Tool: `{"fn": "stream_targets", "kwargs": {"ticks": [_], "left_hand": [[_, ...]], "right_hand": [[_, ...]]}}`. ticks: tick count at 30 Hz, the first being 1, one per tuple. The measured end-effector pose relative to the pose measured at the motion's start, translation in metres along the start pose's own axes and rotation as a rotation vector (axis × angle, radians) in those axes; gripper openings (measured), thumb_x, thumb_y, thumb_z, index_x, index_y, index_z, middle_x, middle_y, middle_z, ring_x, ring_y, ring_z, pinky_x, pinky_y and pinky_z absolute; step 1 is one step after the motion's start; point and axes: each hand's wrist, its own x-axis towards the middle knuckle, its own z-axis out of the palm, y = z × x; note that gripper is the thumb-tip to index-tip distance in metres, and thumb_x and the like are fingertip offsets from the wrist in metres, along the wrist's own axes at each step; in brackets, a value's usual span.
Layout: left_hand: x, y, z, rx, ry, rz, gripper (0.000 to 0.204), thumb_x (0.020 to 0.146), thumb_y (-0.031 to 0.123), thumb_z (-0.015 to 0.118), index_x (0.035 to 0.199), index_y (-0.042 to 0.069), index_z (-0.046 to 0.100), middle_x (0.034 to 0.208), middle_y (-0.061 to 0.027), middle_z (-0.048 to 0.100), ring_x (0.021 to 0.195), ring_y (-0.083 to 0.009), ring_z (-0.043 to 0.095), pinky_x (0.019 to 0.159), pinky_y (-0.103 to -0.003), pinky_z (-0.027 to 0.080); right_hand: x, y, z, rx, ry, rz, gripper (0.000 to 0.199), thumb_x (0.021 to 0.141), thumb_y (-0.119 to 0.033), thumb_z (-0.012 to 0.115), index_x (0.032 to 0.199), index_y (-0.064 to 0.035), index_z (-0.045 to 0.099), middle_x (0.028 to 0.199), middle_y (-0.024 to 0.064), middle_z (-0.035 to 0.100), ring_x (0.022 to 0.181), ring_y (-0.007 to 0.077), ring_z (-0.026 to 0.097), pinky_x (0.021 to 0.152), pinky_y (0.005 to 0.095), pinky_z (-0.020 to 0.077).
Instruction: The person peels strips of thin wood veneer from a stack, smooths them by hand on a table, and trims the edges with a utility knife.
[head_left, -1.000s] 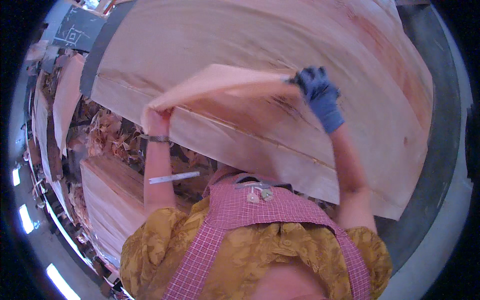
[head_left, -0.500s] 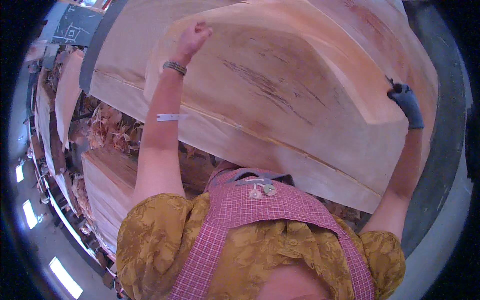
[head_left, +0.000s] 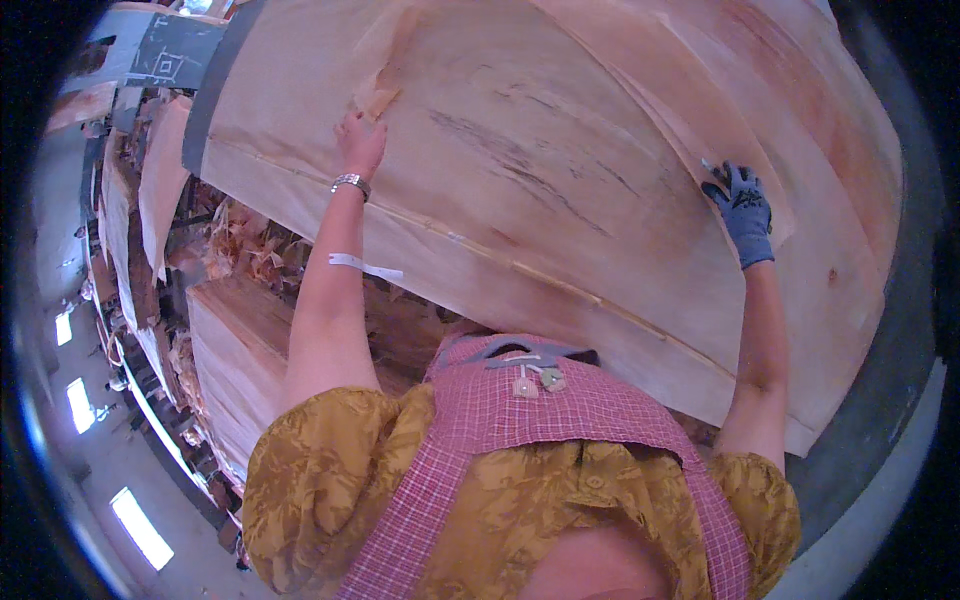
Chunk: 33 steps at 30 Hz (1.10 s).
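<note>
Holding a wide, thin veneer sheet (head_left: 560, 190) by two far-apart edges, the person stands over a broad stack of similar pale wood sheets (head_left: 830, 300). The left hand (head_left: 360, 140), bare with a metal bracelet (head_left: 350, 183) at the wrist, has its fingers pressed together, pinching the sheet's left edge just below a ragged, splintered spot. The right hand (head_left: 742, 208), in a blue work glove, has its fingers curled over and closed on the sheet's right edge. The sheet spreads between the two hands, lying over the stack with its surface bowed, and its grain and dark streaks run across it. A strip of white tape (head_left: 365, 267) sits on the left forearm. To the person's left stand lower piles of veneer (head_left: 240, 350) and heaps of torn offcuts (head_left: 250, 250), with a floor (head_left: 100, 470) far below.

The likeliest trouble is a split: the sheet looks very thin and already frayed near the left fingers, so an uneven pull from either side could tear it along the grain. The bare left hand seems exposed to splinters from that ragged edge. With the grips so far apart, the sagging middle could also catch on the stack and crease or crack
</note>
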Motion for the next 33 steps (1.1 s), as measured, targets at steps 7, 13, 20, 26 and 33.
{"fn": "stream_targets", "kwargs": {"ticks": [7,13,20,26,33], "left_hand": [[0.015,0.035,0.020,-0.245,-0.220,0.003,0.056,0.074,0.033,0.072,0.117,0.001,0.056,0.120,-0.0189,0.057,0.121,-0.0346,0.047,0.097,-0.043,0.042],[0.050,0.037,0.046,0.215,0.012,0.109,0.068,0.077,0.038,0.070,0.131,0.005,0.045,0.137,-0.0178,0.045,0.131,-0.0356,0.037,0.108,-0.051,0.031],[0.096,0.006,0.044,0.304,-0.175,0.047,0.058,0.082,0.038,0.065,0.129,0.009,0.047,0.125,-0.0151,0.056,0.127,-0.0364,0.042,0.105,-0.063,0.025],[0.086,0.011,0.011,0.349,0.046,0.355,0.014,0.078,0.022,0.063,0.089,0.014,0.065,0.085,-0.0052,0.066,0.095,-0.0289,0.058,0.085,-0.052,0.039],[0.006,0.049,-0.007,0.162,0.216,0.613,0.005,0.073,0.016,0.065,0.076,0.014,0.061,0.078,-0.0050,0.060,0.081,-0.0242,0.055,0.083,-0.041,0.040]], "right_hand": [[-0.007,0.028,0.020,0.017,-0.051,-0.024,0.022,0.091,-0.029,0.056,0.103,-0.0123,0.060,0.101,0.0131,0.062,0.095,0.0331,0.059,0.076,0.0455,0.0500],[-0.018,0.065,-0.001,-0.176,0.023,0.030,0.022,0.093,-0.027,0.056,0.105,-0.0097,0.061,0.101,0.0125,0.062,0.095,0.0329,0.058,0.076,0.0438,0.0487],[-0.008,0.013,-0.007,0.026,0.124,0.213,0.030,0.090,-0.028,0.062,0.112,-0.0073,0.063,0.110,0.0156,0.062,0.101,0.0341,0.059,0.081,0.0411,0.0500],[0.042,-0.130,0.008,0.370,0.153,-0.098,0.024,0.086,-0.021,0.067,0.106,-0.0079,0.065,0.103,0.0144,0.064,0.094,0.0317,0.063,0.079,0.0374,0.0513],[0.134,-0.377,0.010,1.447,-0.357,0.303,0.026,0.087,-0.023,0.068,0.106,-0.0052,0.066,0.089,0.0007,0.065,0.069,0.0106,0.056,0.060,0.0237,0.0433]]}}
